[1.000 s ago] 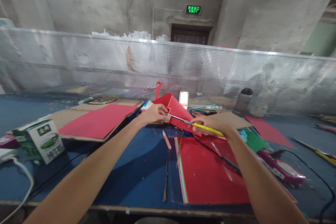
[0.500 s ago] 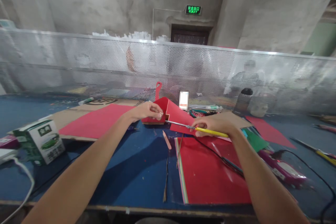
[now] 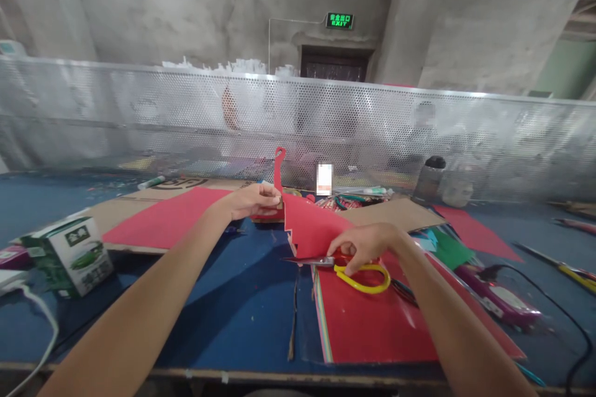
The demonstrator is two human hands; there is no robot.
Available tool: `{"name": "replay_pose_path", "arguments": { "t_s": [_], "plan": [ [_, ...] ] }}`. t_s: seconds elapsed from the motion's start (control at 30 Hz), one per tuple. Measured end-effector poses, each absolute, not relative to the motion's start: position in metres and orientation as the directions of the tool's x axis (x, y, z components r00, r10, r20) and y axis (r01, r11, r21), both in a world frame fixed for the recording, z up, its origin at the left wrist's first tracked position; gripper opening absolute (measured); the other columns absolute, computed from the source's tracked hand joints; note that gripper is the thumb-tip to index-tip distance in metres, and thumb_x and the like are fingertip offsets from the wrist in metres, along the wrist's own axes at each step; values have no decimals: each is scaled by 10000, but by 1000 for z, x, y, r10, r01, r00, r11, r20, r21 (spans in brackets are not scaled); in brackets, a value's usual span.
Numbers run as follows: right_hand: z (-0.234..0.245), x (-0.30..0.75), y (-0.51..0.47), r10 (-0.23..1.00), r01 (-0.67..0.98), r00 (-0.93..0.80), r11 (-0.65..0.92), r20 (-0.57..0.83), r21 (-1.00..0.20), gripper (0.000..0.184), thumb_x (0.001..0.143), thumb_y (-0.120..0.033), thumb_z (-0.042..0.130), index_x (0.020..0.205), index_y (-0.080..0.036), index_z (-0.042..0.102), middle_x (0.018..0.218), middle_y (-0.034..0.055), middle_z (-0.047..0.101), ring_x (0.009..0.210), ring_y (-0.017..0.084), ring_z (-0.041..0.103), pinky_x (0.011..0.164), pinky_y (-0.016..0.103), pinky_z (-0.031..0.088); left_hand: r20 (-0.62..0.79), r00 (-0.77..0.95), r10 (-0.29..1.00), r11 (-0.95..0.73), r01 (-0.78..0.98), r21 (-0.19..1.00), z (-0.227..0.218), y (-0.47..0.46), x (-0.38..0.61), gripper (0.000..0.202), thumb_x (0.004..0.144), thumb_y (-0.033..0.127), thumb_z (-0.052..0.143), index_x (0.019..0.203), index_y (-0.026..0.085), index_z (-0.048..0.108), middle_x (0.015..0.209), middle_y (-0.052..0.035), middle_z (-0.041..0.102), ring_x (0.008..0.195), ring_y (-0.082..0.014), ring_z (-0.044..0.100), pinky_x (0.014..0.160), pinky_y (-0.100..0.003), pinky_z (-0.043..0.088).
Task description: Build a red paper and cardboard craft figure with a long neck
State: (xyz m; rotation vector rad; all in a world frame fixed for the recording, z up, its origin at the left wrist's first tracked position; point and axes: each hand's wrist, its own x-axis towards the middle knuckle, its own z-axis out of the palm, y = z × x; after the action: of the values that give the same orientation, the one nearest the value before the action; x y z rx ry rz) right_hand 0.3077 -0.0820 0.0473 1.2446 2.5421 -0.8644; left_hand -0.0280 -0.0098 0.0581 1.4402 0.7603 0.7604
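One jagged red sheet (image 3: 313, 226) and yellow-handled scissors (image 3: 349, 281) in a pinching right hand (image 3: 365, 243); left hand (image 3: 256, 200), fingertips together

I see craft workshop: bare grey concrete wall (image 3: 153, 6), green exit sign (image 3: 339, 21), perforated silvery metal screen (image 3: 186, 102), blue desk (image 3: 228, 304), red paper sheets (image 3: 162, 220), yellow-handled steel scissors (image 3: 365, 289).

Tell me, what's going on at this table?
A person's right hand grips yellow-handled scissors, blades pointing left by the near edge of a red sheet. That sheet's left edge is stepped. The left hand is close to its far left corner, fingers bunched; whether they pinch anything is too small to tell. A paper stack lies nearer the person.
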Motion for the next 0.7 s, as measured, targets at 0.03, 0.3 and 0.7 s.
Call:
{"name": "replay_pose_path", "arguments": {
  "t_s": [0.03,0.3,0.7],
  "plan": [
    [49,308,-83,666,776,-619,437,-416,-455,677,698,-490,814,1324,-268,687,773,6,667,571,132,575,537,254,439,-12,550,835,14,1,1000,58,-9,-29,288,644,246,938,792,153,709,862,-35,733,830,-148,698,894,-321,545],
    [54,309,-90,703,679,-639,323,-313,-660,402,740,-407,786,1108,-247,806,894,77,783,563,163,676,532,261,502,27,542,840,-11,-34,999,67,-14,-31,291,672,292,923,857,171,733,994,-77,765,986,-216,723,983,-406,536],
    [33,322,-48,894,785,-332,439,301,-437,378,926,-447,605,1236,-237,656,1014,87,745,884,239,687,800,346,507,416,315,853,-467,104,878,43,1,1,288,674,393,894,837,184,779,874,-70,780,857,-209,717,910,-384,543]
  ]
}}
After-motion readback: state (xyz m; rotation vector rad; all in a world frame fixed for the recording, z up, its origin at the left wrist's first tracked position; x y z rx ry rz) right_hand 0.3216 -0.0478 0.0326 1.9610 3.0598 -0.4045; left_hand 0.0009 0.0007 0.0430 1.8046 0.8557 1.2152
